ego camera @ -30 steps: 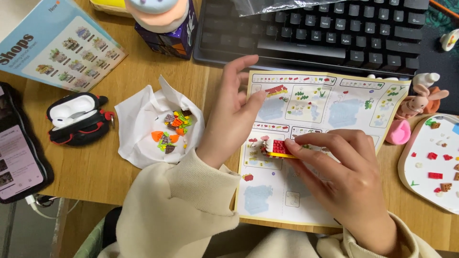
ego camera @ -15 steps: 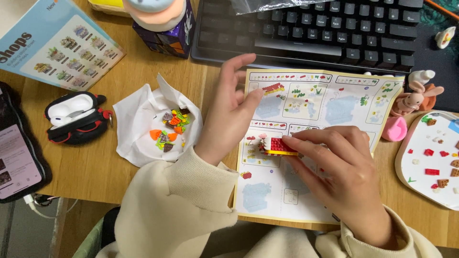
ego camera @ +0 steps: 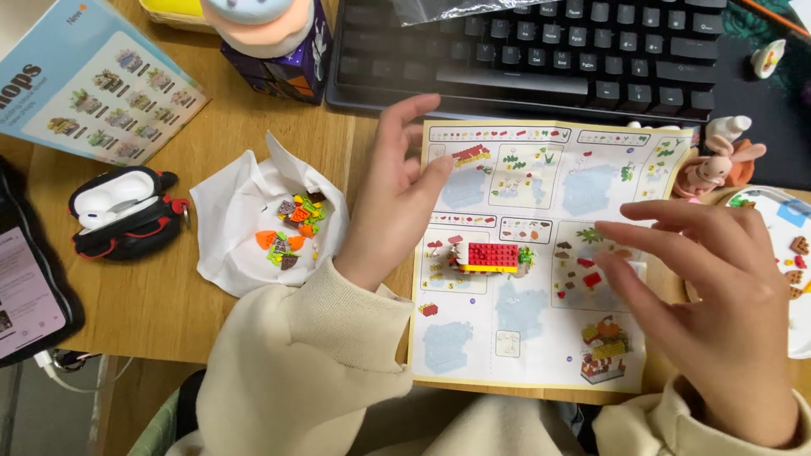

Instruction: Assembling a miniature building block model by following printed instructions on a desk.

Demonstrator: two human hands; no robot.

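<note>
A small brick model with a red roof [ego camera: 488, 257] sits on a printed instruction sheet [ego camera: 541, 194] spread on the wooden desk. My left hand [ego camera: 395, 203] rests flat on the sheet's left edge, fingers apart, holding nothing. My right hand [ego camera: 710, 291] hovers over the sheet's right side, fingers spread and empty, a short way right of the model. A white tissue [ego camera: 228, 224] left of my left hand carries several small orange, green and brown pieces [ego camera: 291, 228].
A black keyboard [ego camera: 541, 51] lies behind the sheet. At left are a black earbud case [ego camera: 122, 211], a phone [ego camera: 25, 287] and a blue leaflet [ego camera: 93, 84]. A rabbit figurine [ego camera: 718, 160] and a white plate with pieces [ego camera: 781, 219] are at right.
My right hand let go of the red-roofed model and drew back to the right. The model now stands alone on the sheet. My left hand stayed on the sheet's edge.
</note>
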